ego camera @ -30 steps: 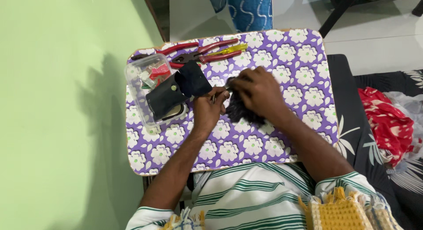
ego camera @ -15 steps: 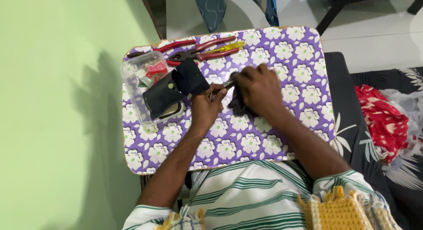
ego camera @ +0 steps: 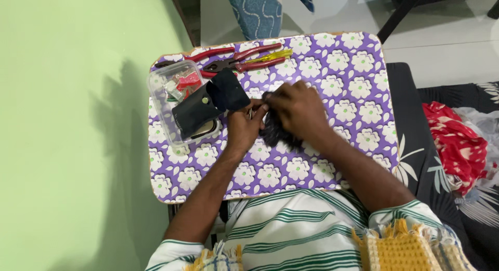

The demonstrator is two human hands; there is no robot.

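My right hand (ego camera: 299, 111) covers and grips a small dark object (ego camera: 275, 135) on the purple flowered table (ego camera: 332, 68); most of that object is hidden under the fingers. My left hand (ego camera: 243, 126) pinches a thin metal piece at the object's left edge, its fingers closed. Just left of my left hand lies a black pouch (ego camera: 208, 106) with its flap open, resting on a clear plastic box (ego camera: 171, 91).
Red-handled pliers (ego camera: 234, 55) and a yellow-handled screwdriver (ego camera: 267, 57) lie along the table's far edge. The clear box holds small red and white parts. A green wall is on the left, a dark flowered seat with red cloth (ego camera: 460, 146) on the right.
Both hands have shifted slightly on the dark object, my right hand closing further over it. The thin tool seen sticking out between the hands half a second ago is mostly hidden now.
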